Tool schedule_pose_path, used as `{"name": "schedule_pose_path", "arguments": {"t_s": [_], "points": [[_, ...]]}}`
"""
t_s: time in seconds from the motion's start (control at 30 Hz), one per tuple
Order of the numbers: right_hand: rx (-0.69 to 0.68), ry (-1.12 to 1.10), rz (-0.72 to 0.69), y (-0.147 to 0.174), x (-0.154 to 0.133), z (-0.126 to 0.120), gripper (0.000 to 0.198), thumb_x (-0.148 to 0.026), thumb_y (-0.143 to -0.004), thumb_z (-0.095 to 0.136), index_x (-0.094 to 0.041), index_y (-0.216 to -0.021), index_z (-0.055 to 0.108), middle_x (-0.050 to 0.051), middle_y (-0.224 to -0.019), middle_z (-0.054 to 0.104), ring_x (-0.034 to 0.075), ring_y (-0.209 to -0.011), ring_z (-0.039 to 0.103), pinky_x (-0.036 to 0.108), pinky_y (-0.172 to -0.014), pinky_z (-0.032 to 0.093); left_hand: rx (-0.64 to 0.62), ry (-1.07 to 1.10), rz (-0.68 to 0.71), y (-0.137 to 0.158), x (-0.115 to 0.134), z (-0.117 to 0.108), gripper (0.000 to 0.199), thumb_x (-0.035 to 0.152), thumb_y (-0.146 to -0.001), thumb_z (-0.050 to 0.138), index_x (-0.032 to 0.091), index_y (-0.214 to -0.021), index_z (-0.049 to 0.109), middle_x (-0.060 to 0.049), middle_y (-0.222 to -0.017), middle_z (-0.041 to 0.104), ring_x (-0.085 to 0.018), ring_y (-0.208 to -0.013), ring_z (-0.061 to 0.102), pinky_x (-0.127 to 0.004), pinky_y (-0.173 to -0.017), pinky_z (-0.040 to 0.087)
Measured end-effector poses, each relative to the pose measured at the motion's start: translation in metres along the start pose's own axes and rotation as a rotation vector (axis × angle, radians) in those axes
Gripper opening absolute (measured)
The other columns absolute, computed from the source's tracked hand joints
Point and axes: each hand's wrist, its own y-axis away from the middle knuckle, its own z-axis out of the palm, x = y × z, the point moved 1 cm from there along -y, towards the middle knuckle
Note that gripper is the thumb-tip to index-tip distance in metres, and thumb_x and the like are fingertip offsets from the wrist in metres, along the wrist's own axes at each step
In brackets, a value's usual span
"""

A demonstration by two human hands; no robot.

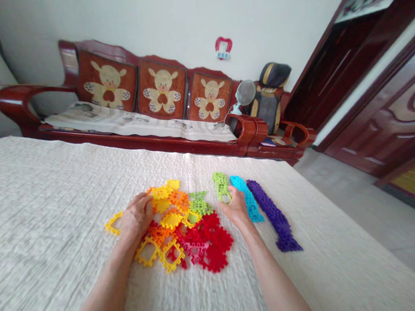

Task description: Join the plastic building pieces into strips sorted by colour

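Interlocking plastic building pieces with notched edges lie on the pale cloth. My left hand (137, 214) is at the left edge of a mixed pile, its fingers curled down against yellow and orange pieces (178, 199); what is under them is hidden. A yellow frame-shaped piece (114, 224) sticks out to its left. Red pieces (214, 241) form the pile's near right part, and loose green pieces (199, 205) its far right. With thumb and fingers, my right hand (236, 205) pinches a green piece at the near end of a short green row (219, 179).
Right of my right hand lie a blue row (250, 201) and a longer purple row (274, 212) of pieces. The cloth-covered table (52, 196) ends before a wooden sofa (177, 137) with bear cushions. A small fan (245, 94) and a door (398, 111) are farther right.
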Motion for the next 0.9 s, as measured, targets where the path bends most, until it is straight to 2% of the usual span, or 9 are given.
{"name": "schedule_pose_path", "arguments": {"t_s": [0.1, 0.2, 0.37, 0.73, 0.83, 0.9], "points": [[0.152, -0.100, -0.019, -0.014, -0.010, 0.003, 0.059, -0.035, -0.065, 0.068, -0.017, -0.119, 0.055, 0.012, -0.109, 0.058, 0.027, -0.104, 0.054, 0.043, -0.096, 0.043, -0.008, -0.006, -0.005, 0.000, 0.001, 0.000, 0.035, 0.028, -0.090, 0.037, 0.019, -0.089, 0.071, -0.008, -0.109, 0.071, -0.021, -0.093, 0.070, -0.032, -0.086, 0.056], [0.225, -0.127, -0.075, -0.018, -0.015, 0.012, 0.059, -0.041, -0.071, 0.064, -0.016, -0.123, 0.051, 0.013, -0.114, 0.056, 0.028, -0.111, 0.050, 0.045, -0.101, 0.040, -0.004, -0.001, -0.004, 0.000, 0.002, -0.001, 0.036, 0.027, -0.090, 0.036, 0.019, -0.089, 0.071, -0.007, -0.108, 0.071, -0.020, -0.094, 0.070, -0.031, -0.088, 0.055], [0.219, -0.076, -0.124, -0.009, -0.008, 0.028, 0.059, -0.041, -0.074, 0.061, -0.013, -0.125, 0.048, 0.015, -0.117, 0.052, 0.030, -0.114, 0.047, 0.047, -0.103, 0.037, 0.001, -0.001, -0.001, 0.000, 0.001, -0.001, 0.035, 0.027, -0.090, 0.037, 0.019, -0.089, 0.071, -0.007, -0.109, 0.071, -0.020, -0.094, 0.070, -0.030, -0.087, 0.055], [0.197, 0.001, -0.045, -0.012, -0.005, 0.032, 0.064, -0.040, -0.074, 0.063, -0.009, -0.127, 0.047, 0.018, -0.116, 0.051, 0.033, -0.114, 0.045, 0.049, -0.101, 0.037, 0.020, 0.015, -0.004, 0.001, -0.001, 0.002, 0.035, 0.027, -0.090, 0.038, 0.018, -0.091, 0.072, -0.009, -0.110, 0.071, -0.022, -0.097, 0.069, -0.034, -0.091, 0.055], [0.206, 0.010, -0.080, -0.011, -0.006, 0.031, 0.064, -0.042, -0.073, 0.064, -0.010, -0.127, 0.049, 0.017, -0.113, 0.052, 0.033, -0.113, 0.046, 0.050, -0.100, 0.038, 0.014, 0.016, -0.009, 0.001, 0.000, 0.001, 0.036, 0.026, -0.090, 0.037, 0.018, -0.091, 0.072, -0.010, -0.111, 0.070, -0.023, -0.098, 0.069, -0.035, -0.091, 0.055], [0.226, -0.007, -0.148, -0.010, -0.010, 0.028, 0.058, -0.042, -0.076, 0.062, -0.013, -0.125, 0.051, 0.016, -0.113, 0.054, 0.032, -0.112, 0.047, 0.050, -0.100, 0.039, 0.006, 0.017, -0.010, 0.001, 0.001, 0.001, 0.035, 0.026, -0.091, 0.037, 0.018, -0.091, 0.071, -0.010, -0.111, 0.070, -0.023, -0.097, 0.069, -0.035, -0.090, 0.055]]}}
